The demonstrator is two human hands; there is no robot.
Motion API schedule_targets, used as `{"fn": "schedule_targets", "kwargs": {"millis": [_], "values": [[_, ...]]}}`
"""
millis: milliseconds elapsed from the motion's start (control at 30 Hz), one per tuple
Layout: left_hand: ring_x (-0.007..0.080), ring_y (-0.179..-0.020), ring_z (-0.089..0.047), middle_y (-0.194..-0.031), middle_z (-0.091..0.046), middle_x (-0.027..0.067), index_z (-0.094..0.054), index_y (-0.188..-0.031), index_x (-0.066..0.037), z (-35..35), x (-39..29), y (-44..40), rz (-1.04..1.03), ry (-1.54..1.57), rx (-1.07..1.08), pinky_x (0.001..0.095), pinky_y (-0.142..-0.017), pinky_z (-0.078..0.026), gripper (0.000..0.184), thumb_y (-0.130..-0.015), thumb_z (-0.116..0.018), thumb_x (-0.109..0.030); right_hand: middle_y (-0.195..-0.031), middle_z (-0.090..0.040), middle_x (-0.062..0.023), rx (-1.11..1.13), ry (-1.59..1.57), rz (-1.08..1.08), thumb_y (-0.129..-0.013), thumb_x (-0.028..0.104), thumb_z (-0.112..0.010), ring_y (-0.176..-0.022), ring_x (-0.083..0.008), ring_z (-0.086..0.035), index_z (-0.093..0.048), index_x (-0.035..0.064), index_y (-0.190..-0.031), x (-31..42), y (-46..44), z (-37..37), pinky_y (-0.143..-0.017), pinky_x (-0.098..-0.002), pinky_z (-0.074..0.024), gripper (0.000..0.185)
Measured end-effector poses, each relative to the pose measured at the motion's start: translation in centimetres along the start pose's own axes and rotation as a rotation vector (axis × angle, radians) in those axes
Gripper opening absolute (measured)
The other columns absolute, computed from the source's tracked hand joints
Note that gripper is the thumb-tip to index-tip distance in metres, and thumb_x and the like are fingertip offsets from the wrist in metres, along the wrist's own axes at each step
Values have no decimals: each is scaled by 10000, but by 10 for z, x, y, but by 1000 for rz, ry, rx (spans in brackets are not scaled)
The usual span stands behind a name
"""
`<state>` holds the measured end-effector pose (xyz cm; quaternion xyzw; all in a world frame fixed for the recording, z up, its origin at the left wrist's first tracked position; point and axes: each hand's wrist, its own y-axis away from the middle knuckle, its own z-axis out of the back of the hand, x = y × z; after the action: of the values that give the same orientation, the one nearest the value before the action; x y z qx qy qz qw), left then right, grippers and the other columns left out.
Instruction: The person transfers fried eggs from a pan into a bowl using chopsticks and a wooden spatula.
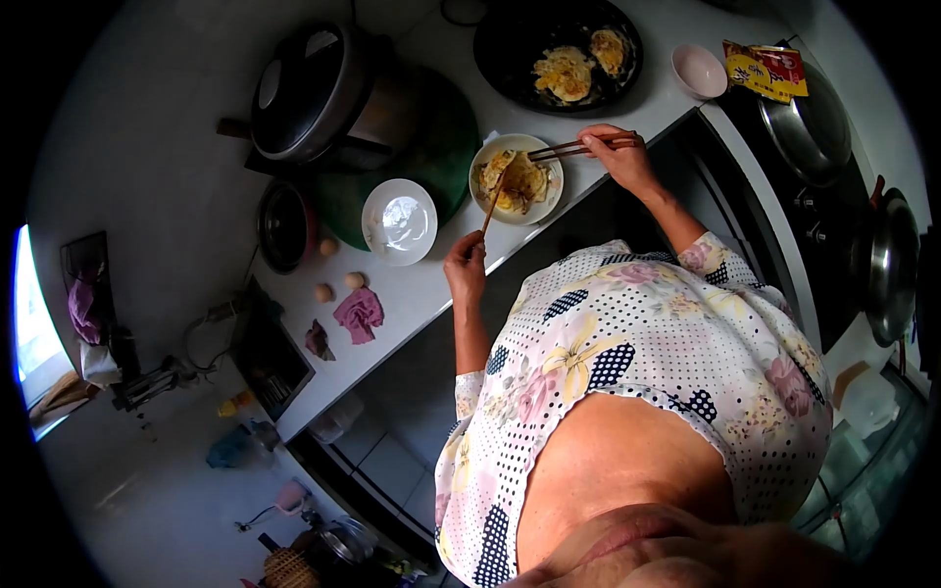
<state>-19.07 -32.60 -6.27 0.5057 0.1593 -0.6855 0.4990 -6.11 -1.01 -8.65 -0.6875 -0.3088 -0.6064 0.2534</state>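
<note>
Chopsticks (561, 148) are gripped by the right hand (619, 157) and a slim brown stick (495, 203) by the left hand (466, 267), both extended over a white bowl (550, 204) where fried egg (530, 182) is held on the counter (412, 294).

This looks like a home kitchen. Ahead of the right hand (616, 152), a black pan (506, 51) of fried eggs (565, 74) stands on a white counter (407, 296). To that hand's right are a food packet (772, 74) and a stove (843, 265) with knobs (817, 235) and metal cookware (809, 129). Ahead and left of the left hand (466, 267) stands a cooker (312, 90); directly left lie loose eggs (354, 280), and farther left, what looks like a sink (292, 370).
</note>
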Motion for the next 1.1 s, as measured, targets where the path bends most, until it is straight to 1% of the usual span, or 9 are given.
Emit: {"fn": "schedule_targets", "kwargs": {"millis": [200, 333, 467, 500, 533, 733, 800, 900, 1100], "values": [[119, -758, -597, -881, -675, 69, -672, -1046, -7, -5, -11, 3, -23, -182, 5, 270, -716, -486, 224, -832, -604, -15, -875, -682, -63, -22, -121, -117, -902, 96, -604, -774, -135, -662, -671, -7, -989, -5, -4, 7, -680, -273, -565, 151], [133, -769, -622, -904, -686, 82, -671, -1064, -24, -9, -14, 5, -49, -250, 6, 279, -727, -498, 253, -818, -613, -9, -875, -677, -59, 3, 26, -118, -900, 128, -618, -780, -135, -661, -665, -11, -979, -14, -9, 16, -692, -270, -564, 167], [186, -802, -642, -922, -668, 115, -678, -1019, -30, -14, 6, 10, -162, -265, -44, 294, -727, -508, 194, -850, -588, -3, -927, -677, -94, 6, -72, -163, -909, 133, -610, -832, -166, -666, -667, -1, -1033, -1, -9, 13, -738, -279, -566, 191], [207, -794, -642, -910, -660, 134, -677, -1018, -29, -15, 5, 10, -196, -307, -52, 308, -708, -508, 196, -843, -593, -5, -949, -678, -107, 3, -77, -187, -911, 127, -606, -857, -177, -670, -664, -7, -1039, -9, -11, 17, -739, -283, -568, 195], [352, -819, -619, -877, -642, 186, -683, -973, -33, -15, -13, 16, -159, -275, -65, 404, -737, -493, 227, -778, -578, 13, -966, -678, -113, 23, -31, -183, -910, 128, -609, -874, -182, -671, -665, -5, -1040, -12, -13, 19, -741, -284, -568, 194], [347, -824, -619, -879, -638, 183, -680, -978, -23, -12, -29, 28, -197, -289, -97, 400, -743, -488, 229, -786, -565, 25, -974, -671, -118, 41, -129, -321, -902, 121, -621, -886, -194, -665, -651, 8, -1038, -6, -13, 18, -763, -291, -566, 179], [338, -822, -621, -882, -639, 182, -678, -984, -22, -10, -21, 29, -226, -249, -87, 391, -740, -488, 233, -789, -562, 31, -965, -672, -109, 73, -228, -317, -907, 134, -615, -873, -185, -664, -646, 20, -1032, -18, -18, 23, -765, -295, -565, 172], [315, -812, -627, -883, -641, 176, -674, -1011, -21, -9, -21, 35, -186, -246, -86, 368, -734, -488, 241, -798, -570, 27, -959, -677, -109, 105, -189, -296, -908, 134, -610, -866, -183, -668, -643, 8, -1032, -32, -23, 23, -756, -296, -565, 181], [276, -792, -628, -899, -639, 162, -666, -1030, -3, -6, -29, 41, -165, -328, -68, 342, -721, -486, 227, -814, -596, 8, -951, -676, -104, 92, -254, -314, -913, 144, -607, -844, -168, -669, -650, 0, -1013, -13, -22, 14, -732, -278, -564, 181]]}}
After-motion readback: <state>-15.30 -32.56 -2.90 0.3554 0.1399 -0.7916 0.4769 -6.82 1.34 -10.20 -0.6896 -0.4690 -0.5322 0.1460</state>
